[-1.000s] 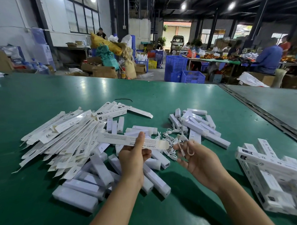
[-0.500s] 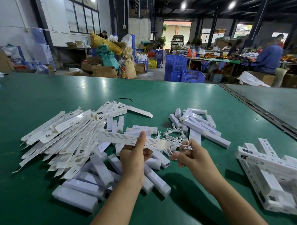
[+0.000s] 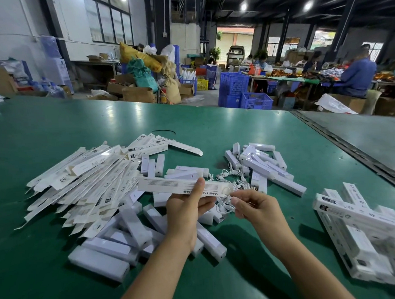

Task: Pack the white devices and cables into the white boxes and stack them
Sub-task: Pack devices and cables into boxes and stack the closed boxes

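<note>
One left hand, one right hand, one held box, one pinched cable, devices beyond count.

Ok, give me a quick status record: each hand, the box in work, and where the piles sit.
left hand: grips one long white box, held above the table
right hand: pinches a coiled cable at that box's right end
cable inside box: cannot tell
flat boxes: fanned pile, table left
loose devices: one heap by the left forearm, another further back, right of centre
loose cables: tangle between the two heaps
packed boxes: crisscross stack at the right edge
</note>
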The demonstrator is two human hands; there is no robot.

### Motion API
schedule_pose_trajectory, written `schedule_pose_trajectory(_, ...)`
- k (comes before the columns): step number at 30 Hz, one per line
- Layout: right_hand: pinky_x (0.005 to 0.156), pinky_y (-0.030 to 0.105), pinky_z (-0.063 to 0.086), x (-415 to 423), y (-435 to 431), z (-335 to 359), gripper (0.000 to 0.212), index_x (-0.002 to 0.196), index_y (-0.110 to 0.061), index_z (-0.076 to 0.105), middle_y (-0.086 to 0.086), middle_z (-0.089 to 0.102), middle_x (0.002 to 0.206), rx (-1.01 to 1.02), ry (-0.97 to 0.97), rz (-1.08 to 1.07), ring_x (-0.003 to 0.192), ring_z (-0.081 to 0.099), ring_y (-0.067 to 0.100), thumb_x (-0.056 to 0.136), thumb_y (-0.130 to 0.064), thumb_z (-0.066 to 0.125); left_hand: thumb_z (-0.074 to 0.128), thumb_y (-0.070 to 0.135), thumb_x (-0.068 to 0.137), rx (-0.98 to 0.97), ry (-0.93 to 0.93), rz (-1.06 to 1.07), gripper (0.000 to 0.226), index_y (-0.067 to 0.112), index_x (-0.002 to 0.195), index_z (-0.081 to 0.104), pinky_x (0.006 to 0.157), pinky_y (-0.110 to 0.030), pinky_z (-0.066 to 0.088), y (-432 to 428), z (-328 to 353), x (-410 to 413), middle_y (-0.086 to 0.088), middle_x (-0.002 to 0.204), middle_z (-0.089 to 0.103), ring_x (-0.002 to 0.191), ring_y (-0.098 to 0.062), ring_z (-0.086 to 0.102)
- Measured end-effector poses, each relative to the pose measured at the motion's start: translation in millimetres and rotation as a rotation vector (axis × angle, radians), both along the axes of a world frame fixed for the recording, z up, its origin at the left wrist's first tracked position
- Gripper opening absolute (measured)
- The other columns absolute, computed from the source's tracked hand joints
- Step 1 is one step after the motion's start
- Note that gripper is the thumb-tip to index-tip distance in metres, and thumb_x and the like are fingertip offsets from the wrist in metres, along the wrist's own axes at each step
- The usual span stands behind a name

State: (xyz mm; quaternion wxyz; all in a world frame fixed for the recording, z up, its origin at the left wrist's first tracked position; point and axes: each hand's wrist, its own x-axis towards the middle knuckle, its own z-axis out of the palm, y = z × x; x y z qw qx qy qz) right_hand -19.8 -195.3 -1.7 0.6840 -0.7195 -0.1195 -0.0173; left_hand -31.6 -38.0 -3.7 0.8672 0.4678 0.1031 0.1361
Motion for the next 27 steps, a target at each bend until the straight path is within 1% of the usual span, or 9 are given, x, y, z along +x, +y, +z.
schedule_pose_trajectory(4,0.061,0.019,0.048,2.1,-1.3,-2.1,0.008,0.093,-0.008,0.072,-0.004,0.063,0.063,0.069,0.012,-0.011,0.058,0.054,0.008,0.086,-0.006,0.069,0.07,0.021,0.089,0.039,0.087,-0.018,0.017,0.008,0.1,0.069,0.06,-0.027,0.059,0.1,-3.8,2.7,-0.01,0.093,0.078,0.079,-0.025,0.076)
schedule_pose_trajectory(7,0.061,0.018,0.049,2.6,-1.7,-3.5,0.012,0.092,-0.012,0.072,-0.005,0.067,0.067,0.102,-0.004,0.001,0.059,0.055,0.008,0.085,-0.002,0.071,0.07,0.014,0.089,-0.005,0.105,-0.033,0.021,0.002,0.106,0.067,0.06,-0.029,0.059,0.8,-4.3,4.2,-0.011,0.093,0.077,0.077,-0.026,0.075)
schedule_pose_trajectory(11,0.059,0.018,0.047,5.7,-2.7,-6.7,0.026,0.086,-0.016,0.074,-0.003,0.067,0.071,0.135,-0.036,-0.039,0.059,0.053,0.009,0.085,0.009,0.065,0.072,0.012,0.087,-0.002,0.11,0.025,0.028,-0.006,0.108,0.065,0.054,-0.027,0.058,6.1,-5.0,6.0,-0.01,0.078,0.076,0.067,-0.028,0.074)
schedule_pose_trajectory(14,0.056,0.017,0.044,9.8,-6.3,-7.7,0.035,0.084,-0.016,0.073,-0.001,0.066,0.072,0.205,-0.064,-0.116,0.058,0.05,0.01,0.084,0.016,0.058,0.069,0.026,0.09,0.156,0.187,0.052,0.027,-0.001,0.096,0.066,0.047,-0.03,0.058,9.9,-6.1,4.7,-0.007,0.07,0.075,0.061,-0.031,0.073)
schedule_pose_trajectory(17,0.056,0.016,0.045,11.3,-8.9,-7.0,0.036,0.086,-0.016,0.072,-0.001,0.066,0.073,0.232,-0.086,-0.141,0.059,0.05,0.01,0.083,0.017,0.057,0.062,0.037,0.094,0.443,0.239,0.046,0.032,0.006,0.084,0.065,0.047,-0.037,0.059,14.6,-4.3,-0.5,-0.007,0.065,0.074,0.055,-0.028,0.072)
schedule_pose_trajectory(20,0.058,0.016,0.046,10.0,-9.1,-6.2,0.039,0.085,-0.019,0.073,-0.003,0.066,0.074,0.221,-0.096,-0.117,0.06,0.052,0.009,0.084,0.016,0.057,0.059,0.037,0.097,0.696,0.244,0.066,0.037,0.006,0.077,0.065,0.039,-0.024,0.051,16.3,-2.7,-5.0,-0.002,0.055,0.07,0.043,-0.015,0.066)
schedule_pose_trajectory(22,0.058,0.016,0.046,8.6,-7.2,-5.7,0.04,0.084,-0.02,0.073,-0.004,0.066,0.074,0.205,-0.106,-0.094,0.061,0.052,0.008,0.084,0.017,0.057,0.058,0.039,0.096,0.865,0.202,0.158,0.042,0.007,0.069,0.061,0.04,-0.02,0.045,15.4,-1.2,-6.2,-0.003,0.053,0.067,0.039,-0.006,0.059)
schedule_pose_trajectory(24,0.058,0.017,0.046,6.5,-5.1,-4.3,0.038,0.086,-0.017,0.072,-0.003,0.066,0.074,0.193,-0.125,-0.078,0.06,0.052,0.009,0.083,0.017,0.057,0.056,0.045,0.094,0.951,0.087,0.171,0.041,0.012,0.07,0.058,0.047,-0.014,0.044,11.3,1.2,-7.9,0.0,0.06,0.066,0.05,-0.002,0.061)
schedule_pose_trajectory(27,0.059,0.018,0.047,2.3,-4.7,-1.5,0.034,0.091,-0.014,0.07,-0.003,0.066,0.075,0.163,-0.162,-0.054,0.063,0.053,0.009,0.083,0.018,0.059,0.053,0.067,0.078,0.898,-0.019,0.022,0.048,0.022,0.088,0.065,0.058,-0.012,0.047,1.4,4.0,-12.8,0.008,0.074,0.067,0.069,0.0,0.064)
